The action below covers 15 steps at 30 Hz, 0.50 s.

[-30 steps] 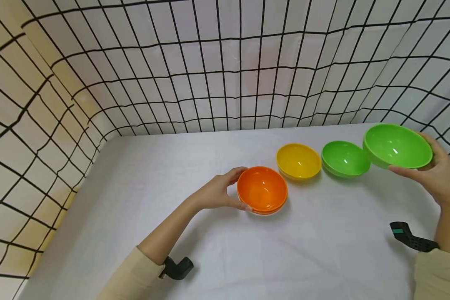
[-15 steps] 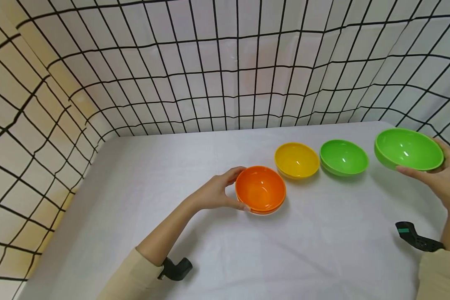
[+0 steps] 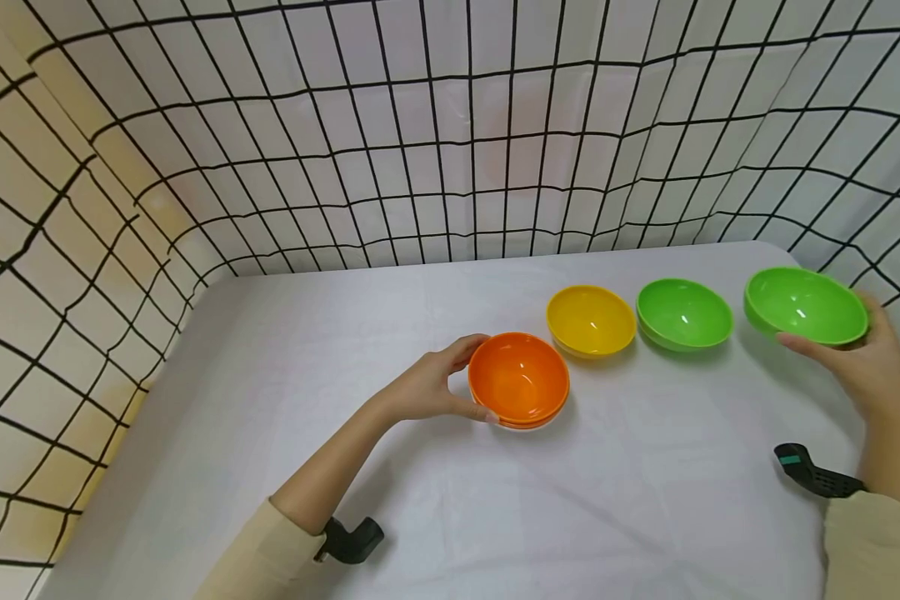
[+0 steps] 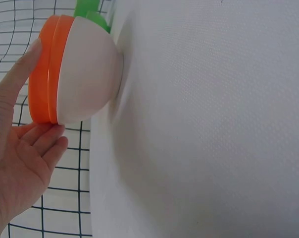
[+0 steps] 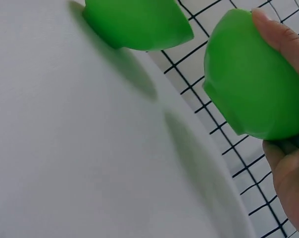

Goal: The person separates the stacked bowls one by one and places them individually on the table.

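The right hand (image 3: 866,367) is cupping a green bowl (image 3: 805,305), fingers curled around its rim, right of the second green bowl (image 3: 684,313). It should be kept level and clear of that bowl. The left hand (image 3: 427,385) is gripping the orange bowl (image 3: 519,380), left of it.

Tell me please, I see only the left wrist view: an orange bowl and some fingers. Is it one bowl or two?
Observer: Two orange bowls nested; the left hand grips their rim.
Operator: What is the green thing behind?
Observer: A green bowl on the white table, with a yellow bowl between it and the orange ones.
Operator: And the right hand?
Observer: The right hand holds a second green bowl near the table's far right corner.
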### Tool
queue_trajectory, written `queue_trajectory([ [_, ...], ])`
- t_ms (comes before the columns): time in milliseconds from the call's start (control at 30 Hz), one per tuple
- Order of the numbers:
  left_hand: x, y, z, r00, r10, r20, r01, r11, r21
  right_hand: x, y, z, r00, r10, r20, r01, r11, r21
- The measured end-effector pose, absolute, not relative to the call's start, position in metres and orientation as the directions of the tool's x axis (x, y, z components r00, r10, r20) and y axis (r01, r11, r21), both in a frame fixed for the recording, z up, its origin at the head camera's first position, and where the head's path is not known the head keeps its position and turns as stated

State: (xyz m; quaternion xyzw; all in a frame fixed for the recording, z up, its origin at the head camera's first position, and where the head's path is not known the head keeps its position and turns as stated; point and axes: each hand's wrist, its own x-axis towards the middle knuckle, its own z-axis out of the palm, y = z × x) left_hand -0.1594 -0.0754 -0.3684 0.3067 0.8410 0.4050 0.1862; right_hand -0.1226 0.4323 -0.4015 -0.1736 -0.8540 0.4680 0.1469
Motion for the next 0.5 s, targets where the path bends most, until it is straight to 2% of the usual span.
queue_trajectory([
  [500,-0.159,-0.075,-0.368,-0.742,0.667,-0.067,0.361,0.482,0.798,-0.129,0.433,-0.42,-0.864,0.502,0.031,0.226,0.442,-0.868],
])
